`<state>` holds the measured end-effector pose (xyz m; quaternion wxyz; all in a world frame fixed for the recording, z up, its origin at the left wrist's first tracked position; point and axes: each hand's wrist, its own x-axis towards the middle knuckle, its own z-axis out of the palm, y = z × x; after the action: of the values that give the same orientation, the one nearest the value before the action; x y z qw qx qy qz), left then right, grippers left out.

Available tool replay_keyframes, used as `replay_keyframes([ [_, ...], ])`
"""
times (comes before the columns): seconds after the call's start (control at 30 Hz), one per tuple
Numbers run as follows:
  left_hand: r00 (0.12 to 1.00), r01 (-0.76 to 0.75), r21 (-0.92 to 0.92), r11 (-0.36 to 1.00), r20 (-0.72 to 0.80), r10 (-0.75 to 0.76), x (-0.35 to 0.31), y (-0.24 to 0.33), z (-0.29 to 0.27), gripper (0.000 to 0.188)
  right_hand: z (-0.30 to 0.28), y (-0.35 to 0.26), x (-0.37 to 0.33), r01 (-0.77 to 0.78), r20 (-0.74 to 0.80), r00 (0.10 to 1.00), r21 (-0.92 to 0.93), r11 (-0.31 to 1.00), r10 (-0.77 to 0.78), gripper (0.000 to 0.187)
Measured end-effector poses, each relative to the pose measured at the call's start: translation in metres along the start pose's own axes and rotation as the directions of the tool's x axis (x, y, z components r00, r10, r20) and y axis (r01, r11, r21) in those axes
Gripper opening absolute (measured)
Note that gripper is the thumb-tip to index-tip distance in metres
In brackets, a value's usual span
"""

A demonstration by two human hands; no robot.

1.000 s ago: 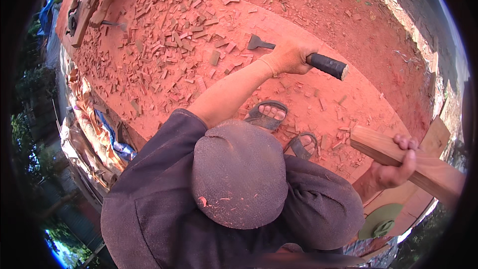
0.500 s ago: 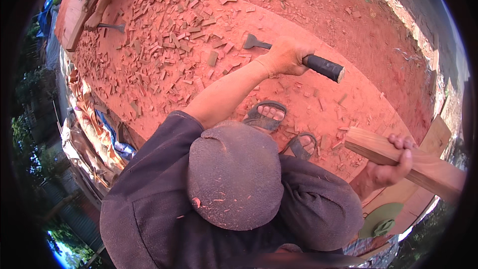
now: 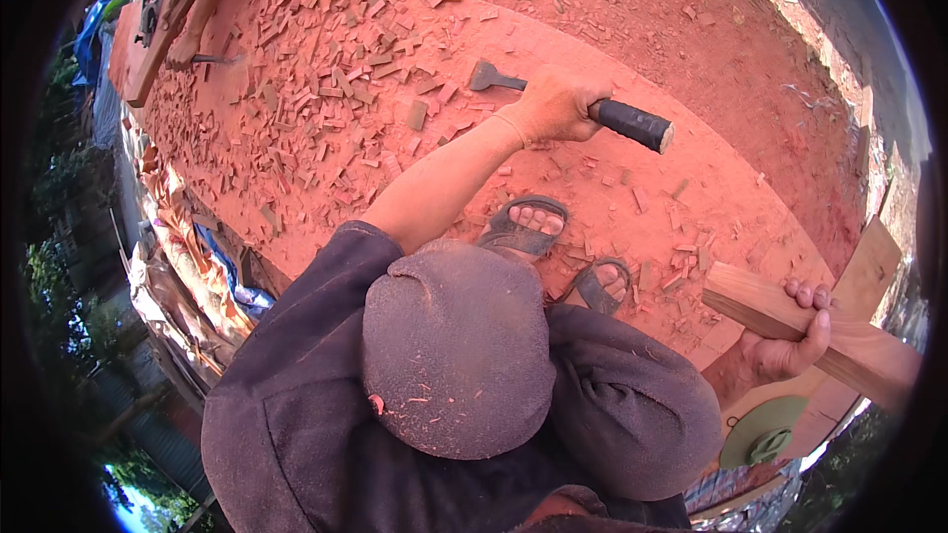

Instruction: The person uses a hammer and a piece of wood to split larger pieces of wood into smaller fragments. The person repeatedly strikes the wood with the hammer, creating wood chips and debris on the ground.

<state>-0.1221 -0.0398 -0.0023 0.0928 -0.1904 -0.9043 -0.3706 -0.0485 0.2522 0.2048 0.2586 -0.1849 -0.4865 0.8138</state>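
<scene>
My left hand (image 3: 561, 107) is closed around a flat chisel (image 3: 637, 126) with a black wrapped handle. Its wide dark blade (image 3: 488, 77) points left, held over the red-dusted surface. Off to the right, my right hand (image 3: 785, 347) grips a thick square length of wood (image 3: 755, 298), fingers curled over its upper face and thumb along the near side. The wood slants down to the right, well apart from the chisel. My sandalled feet (image 3: 538, 222) stand between the two hands on the dusty surface.
Wood chips (image 3: 326, 89) are strewn over the long red board (image 3: 652, 207). At the upper left another person's hand (image 3: 183, 49) holds a tool beside a timber (image 3: 148, 69). A green hat (image 3: 765, 434) lies at lower right. A dark dusty cap (image 3: 459, 355) fills the lower middle.
The chisel and my left hand have shifted slightly up and left. My right hand with the wood has moved a little right and down. The other person's tool has moved left.
</scene>
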Motion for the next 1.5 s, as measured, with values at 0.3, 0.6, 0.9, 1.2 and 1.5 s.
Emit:
replay_keyframes([
  [0.3, 0.987, 0.088, -0.026, 0.996, -0.134, -0.090, 0.023, 0.000, -0.025, 0.017, -0.100, 0.111, -0.044, -0.123, 0.155, 0.849, -0.871, 0.475, 0.505, 0.025],
  [0.6, 0.993, 0.005, -0.027, 1.000, 0.119, -0.002, -0.032, 0.032, -0.005, 0.015, -0.110, 0.019, 0.004, -0.084, 0.153, 0.958, -0.658, 0.748, 0.243, 0.032],
  [0.9, 0.998, 0.048, -0.170, 0.984, -0.021, -0.052, -0.015, 0.021, -0.023, 0.019, -0.021, 0.012, -0.011, 0.007, 0.145, 0.989, 0.001, 1.000, -0.007, 0.047],
  [1.2, 0.999, 0.018, -0.053, 0.998, 0.044, -0.016, -0.014, 0.016, -0.014, 0.011, -0.068, 0.050, -0.033, 0.017, 0.330, 0.848, -0.800, 0.599, 0.416, 0.026],
  [1.5, 0.998, -0.001, -0.006, 1.000, 0.070, 0.002, -0.025, 0.017, -0.012, 0.014, -0.003, 0.073, -0.053, 0.033, 0.307, 0.786, -0.887, 0.460, 0.537, 0.023],
])
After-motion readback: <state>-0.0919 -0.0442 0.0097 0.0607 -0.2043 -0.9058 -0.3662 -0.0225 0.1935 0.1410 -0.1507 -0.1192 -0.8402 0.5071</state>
